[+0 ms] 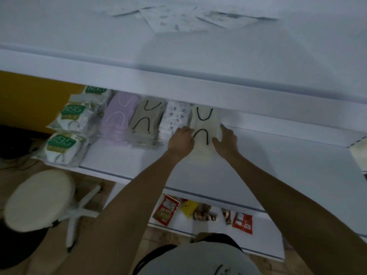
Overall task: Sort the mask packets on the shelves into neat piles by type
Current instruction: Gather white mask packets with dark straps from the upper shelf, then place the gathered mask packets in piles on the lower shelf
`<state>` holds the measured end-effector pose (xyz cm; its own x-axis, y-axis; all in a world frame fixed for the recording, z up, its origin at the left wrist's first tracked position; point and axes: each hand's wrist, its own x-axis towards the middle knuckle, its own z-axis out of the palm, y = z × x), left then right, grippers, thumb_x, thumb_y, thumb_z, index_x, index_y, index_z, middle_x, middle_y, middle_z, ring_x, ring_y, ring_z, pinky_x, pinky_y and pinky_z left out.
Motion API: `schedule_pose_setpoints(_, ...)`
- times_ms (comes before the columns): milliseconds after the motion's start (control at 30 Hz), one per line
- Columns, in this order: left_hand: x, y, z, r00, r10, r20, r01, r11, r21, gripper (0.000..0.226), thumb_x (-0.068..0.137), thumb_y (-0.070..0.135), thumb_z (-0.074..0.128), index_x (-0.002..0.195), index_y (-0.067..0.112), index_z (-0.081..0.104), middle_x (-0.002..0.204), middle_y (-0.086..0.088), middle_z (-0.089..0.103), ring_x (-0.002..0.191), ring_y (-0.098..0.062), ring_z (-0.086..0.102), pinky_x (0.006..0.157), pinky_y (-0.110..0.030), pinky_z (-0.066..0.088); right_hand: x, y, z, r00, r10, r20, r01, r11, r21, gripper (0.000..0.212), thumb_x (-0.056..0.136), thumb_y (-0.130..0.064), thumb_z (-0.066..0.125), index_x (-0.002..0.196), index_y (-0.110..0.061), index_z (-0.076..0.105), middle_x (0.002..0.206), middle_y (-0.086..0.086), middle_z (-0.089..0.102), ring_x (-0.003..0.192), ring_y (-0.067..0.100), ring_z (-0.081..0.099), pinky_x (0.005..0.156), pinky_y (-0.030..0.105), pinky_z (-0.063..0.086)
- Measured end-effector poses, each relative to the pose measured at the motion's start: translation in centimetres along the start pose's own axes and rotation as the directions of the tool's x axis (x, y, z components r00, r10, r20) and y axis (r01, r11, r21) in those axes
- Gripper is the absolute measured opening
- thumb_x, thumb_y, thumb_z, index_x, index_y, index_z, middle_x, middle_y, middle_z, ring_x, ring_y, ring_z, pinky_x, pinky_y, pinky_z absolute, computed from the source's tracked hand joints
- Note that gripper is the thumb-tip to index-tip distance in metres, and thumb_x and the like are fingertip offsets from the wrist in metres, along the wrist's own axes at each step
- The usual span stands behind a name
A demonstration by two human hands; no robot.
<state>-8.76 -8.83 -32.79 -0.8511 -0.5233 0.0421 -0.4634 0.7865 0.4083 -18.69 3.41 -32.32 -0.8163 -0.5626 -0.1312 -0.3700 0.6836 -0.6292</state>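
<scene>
On the white middle shelf (123,155) a row of mask piles runs left to right: N95 packets (65,144), a lilac pile (117,120), a tan pile with black loops (147,120), a white patterned pile (173,118) and a cream pile with black loops (205,124). My left hand (181,138) grips the cream pile's left edge. My right hand (225,138) holds its right edge, fingers curled on it. A few patterned packets (170,18) lie on the top shelf.
The upper shelf's front lip (218,84) overhangs the piles' far ends. A lower shelf (178,223) holds red and yellow snack packets (165,210). A round cream stool (39,199) stands on the floor at left. The middle shelf's right part is bare.
</scene>
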Motion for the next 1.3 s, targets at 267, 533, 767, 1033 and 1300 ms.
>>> schedule_pose_setpoints(267,-7.9,-4.6,-4.8,0.984,0.179,-0.018,-0.179,0.980,-0.083,0.047,0.094,0.026,0.051,0.138,0.011,0.043,0.139,-0.009,0.049,0.122,-0.025,0.049,0.098,-0.031,0.040,-7.5,-2.1,2.2,0.891,-0.435,0.130,0.452,0.874,-0.176,0.066,0.088,-0.035,0.060,0.143,-0.011,0.033,0.146,0.014,0.037,0.133,0.032,0.034,0.111,0.033,0.021)
schedule_pose_setpoints(533,-16.7,-9.2,-15.8,0.829,0.470,-0.302,-0.493,0.870,0.000,0.045,0.088,0.038,0.044,0.119,0.011,0.062,0.114,-0.007,0.067,0.098,-0.020,0.065,0.078,-0.028,0.054,-17.3,-13.8,-0.4,0.691,-0.717,0.086,0.713,0.697,0.083,0.048,0.089,-0.037,0.054,0.133,-0.025,0.040,0.125,-0.010,0.052,0.111,0.005,0.047,0.101,0.017,0.033)
schedule_pose_setpoints(767,-17.3,-6.4,-27.1,0.601,0.632,-0.489,-0.688,0.720,0.085,0.037,0.091,0.027,0.046,0.117,0.008,0.063,0.109,-0.006,0.067,0.094,-0.012,0.058,0.076,-0.020,0.045,-21.5,-24.7,-9.2,0.618,-0.730,-0.292,0.774,0.630,0.062,0.019,0.090,-0.021,0.056,0.107,-0.030,0.057,0.088,-0.012,0.064,0.085,-0.002,0.060,0.077,0.006,0.044)
schedule_pose_setpoints(1033,-7.1,-4.7,-33.2,0.780,0.460,-0.425,-0.535,0.842,-0.070,0.028,0.094,0.016,0.052,0.120,0.009,0.060,0.119,-0.007,0.062,0.104,-0.016,0.058,0.089,-0.019,0.040,-13.1,-25.5,-17.0,0.835,-0.431,-0.342,0.426,0.900,-0.093,0.020,0.092,-0.019,0.053,0.108,-0.016,0.065,0.100,-0.003,0.062,0.084,0.012,0.057,0.059,0.000,0.035)
schedule_pose_setpoints(1300,4.3,-4.8,-35.4,0.888,0.312,-0.336,-0.320,0.947,0.032,0.031,0.092,0.005,0.050,0.122,0.002,0.056,0.123,-0.015,0.059,0.109,-0.028,0.056,0.092,-0.024,0.037,-2.3,-28.9,-17.9,0.923,-0.355,-0.146,0.300,0.906,-0.299,0.042,0.088,-0.040,0.060,0.120,-0.013,0.056,0.121,0.008,0.057,0.114,0.024,0.052,0.088,0.026,0.037)
